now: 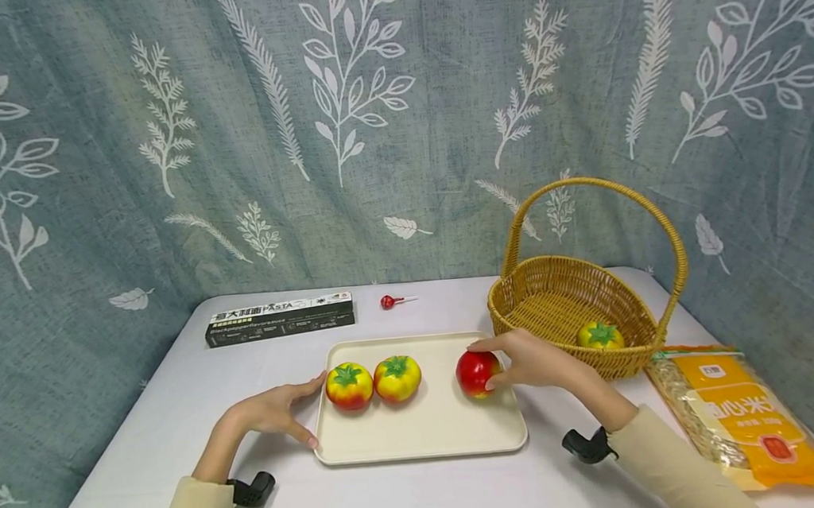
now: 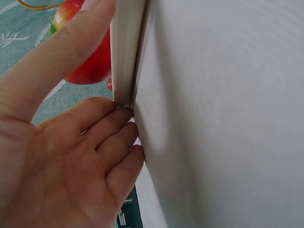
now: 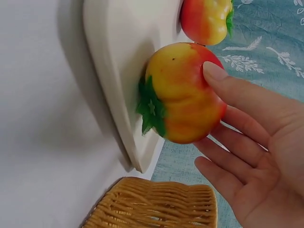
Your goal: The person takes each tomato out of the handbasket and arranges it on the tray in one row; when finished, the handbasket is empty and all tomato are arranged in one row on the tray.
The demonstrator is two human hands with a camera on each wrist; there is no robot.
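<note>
My right hand (image 1: pixel 533 360) pinches a red and yellow toy tomato (image 1: pixel 477 374) between thumb and fingers, over the right end of a cream tray (image 1: pixel 432 435). In the right wrist view this tomato (image 3: pixel 183 102) has its green leafy top turned toward the tray. At the tray's left side, my left hand (image 1: pixel 269 416) spreads thumb and fingers along the rim; fingertips touch the edge in the left wrist view. Two more tomatoes, one red-yellow (image 1: pixel 349 388) and one mostly yellow (image 1: pixel 398 380), sit side by side on the tray's left half, green tops up.
A wicker basket (image 1: pixel 524 277) with a tall handle stands at the back right, a yellow tomato (image 1: pixel 600 336) inside. Beside it lies an orange and clear bag (image 1: pixel 757 418). A black pasta box (image 1: pixel 279 320) and a red lollipop (image 1: pixel 388 302) lie behind the tray.
</note>
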